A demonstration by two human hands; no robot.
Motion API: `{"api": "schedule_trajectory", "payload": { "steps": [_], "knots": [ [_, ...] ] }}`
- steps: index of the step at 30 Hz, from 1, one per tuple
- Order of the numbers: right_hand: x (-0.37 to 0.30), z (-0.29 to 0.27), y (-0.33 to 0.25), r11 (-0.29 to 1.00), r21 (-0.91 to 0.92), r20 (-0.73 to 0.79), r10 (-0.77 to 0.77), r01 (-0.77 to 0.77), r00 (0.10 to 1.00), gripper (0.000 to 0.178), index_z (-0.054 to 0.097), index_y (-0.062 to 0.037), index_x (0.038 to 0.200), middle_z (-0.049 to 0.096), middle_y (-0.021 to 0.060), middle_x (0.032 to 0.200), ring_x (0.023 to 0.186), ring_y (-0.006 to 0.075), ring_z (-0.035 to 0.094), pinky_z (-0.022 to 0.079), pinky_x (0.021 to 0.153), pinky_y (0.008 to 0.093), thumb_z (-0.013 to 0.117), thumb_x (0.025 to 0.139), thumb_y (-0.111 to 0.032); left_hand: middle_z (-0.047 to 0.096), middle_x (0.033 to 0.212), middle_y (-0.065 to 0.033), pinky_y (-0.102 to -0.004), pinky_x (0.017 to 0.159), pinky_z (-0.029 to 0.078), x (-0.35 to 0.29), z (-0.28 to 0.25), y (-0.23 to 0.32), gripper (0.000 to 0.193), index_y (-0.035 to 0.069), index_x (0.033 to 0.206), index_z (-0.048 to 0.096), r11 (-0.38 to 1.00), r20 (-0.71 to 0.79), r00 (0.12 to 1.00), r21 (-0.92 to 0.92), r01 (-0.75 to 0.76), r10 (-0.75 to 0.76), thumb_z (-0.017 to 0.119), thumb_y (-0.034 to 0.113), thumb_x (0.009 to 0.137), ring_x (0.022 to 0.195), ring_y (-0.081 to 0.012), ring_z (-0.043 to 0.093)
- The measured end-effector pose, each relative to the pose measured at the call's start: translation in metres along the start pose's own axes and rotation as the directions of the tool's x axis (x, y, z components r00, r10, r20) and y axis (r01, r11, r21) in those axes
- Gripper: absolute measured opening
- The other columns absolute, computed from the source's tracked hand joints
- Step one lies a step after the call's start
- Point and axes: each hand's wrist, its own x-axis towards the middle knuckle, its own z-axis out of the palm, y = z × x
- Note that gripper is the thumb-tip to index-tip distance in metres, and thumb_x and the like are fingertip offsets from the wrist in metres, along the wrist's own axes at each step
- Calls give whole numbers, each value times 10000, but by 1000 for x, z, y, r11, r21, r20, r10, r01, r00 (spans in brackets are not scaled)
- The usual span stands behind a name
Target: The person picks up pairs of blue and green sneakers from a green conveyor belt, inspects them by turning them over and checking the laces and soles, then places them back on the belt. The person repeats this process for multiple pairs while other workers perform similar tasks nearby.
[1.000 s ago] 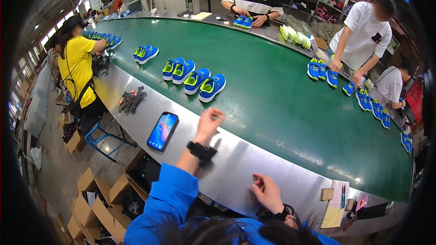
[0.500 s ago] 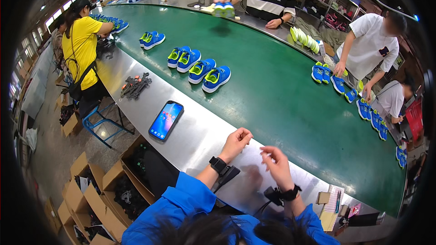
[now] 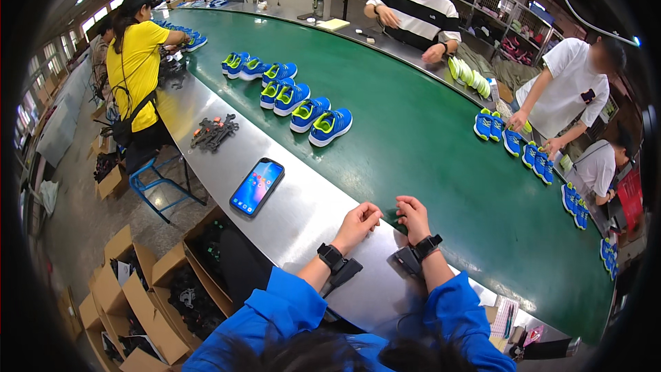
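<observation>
My left hand [image 3: 358, 226] hovers over the metal ledge at the edge of the green work surface, its fingers curled in and nothing visible in them. Close by on its right, my right hand [image 3: 413, 219] is raised with loosely bent fingers, a little apart, and holds nothing I can see. The hands do not touch each other. On the ledge to the left lies a smartphone [image 3: 257, 187] with its screen lit. Beyond it, several blue sneakers [image 3: 330, 127] with lime linings stand in a row on the green surface [image 3: 413, 158].
Dark plastic pieces [image 3: 215, 132] lie heaped on the ledge. Cardboard boxes [image 3: 148, 313] stand at lower left. Across the surface, a person in a striped shirt [image 3: 413, 14] and one in white [image 3: 571, 83] stand near more sneakers [image 3: 487, 125]. Papers [image 3: 505, 317] lie at lower right.
My right hand has moved forward, away from my body. The person in the striped shirt has let go of a pair of sneakers, and more sneakers now stand behind the row.
</observation>
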Motion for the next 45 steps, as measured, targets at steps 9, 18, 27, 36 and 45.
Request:
{"api": "schedule_trajectory", "payload": {
  "steps": [9,18,27,36,45],
  "knots": [
    [-9,-21,-2,963,246,91,85,-105,992,210,612,-55,1128,609,4,928,754,95,566,440,605,226,575,967,-186,601,806,12,-185,642,423,-2,1,7,123,65,980,600,997,1,999,-53,50,-50,566,183,987,699,-39,523],
    [-7,-24,-6,983,170,95,48,-64,994,228,612,-37,1115,601,0,912,631,55,492,381,511,208,573,966,-205,607,863,-8,-196,682,451,1,0,1,106,62,1001,584,988,6,998,-141,62,-61,553,162,997,735,-57,540],
    [-18,-13,-13,908,387,236,72,-162,969,240,593,-32,1092,556,-16,842,552,40,377,314,469,200,564,962,-232,604,823,-4,-204,628,449,7,22,7,109,64,981,594,983,-186,980,-180,37,-70,576,172,983,678,-66,548],
    [-12,-12,0,931,352,146,44,-94,988,166,611,-61,1063,579,-42,774,617,31,499,393,509,187,595,953,-184,614,792,11,-203,586,441,45,69,-29,127,36,989,613,983,-186,966,-7,-182,178,590,160,970,662,-44,536],
    [-15,-12,1,982,189,109,-20,-1,994,161,637,-58,1035,623,-16,845,697,57,562,429,576,197,588,943,-180,614,791,10,-206,613,455,35,68,-17,120,37,998,611,985,-104,981,65,-158,164,578,150,973,699,-50,551]
  ]
}}
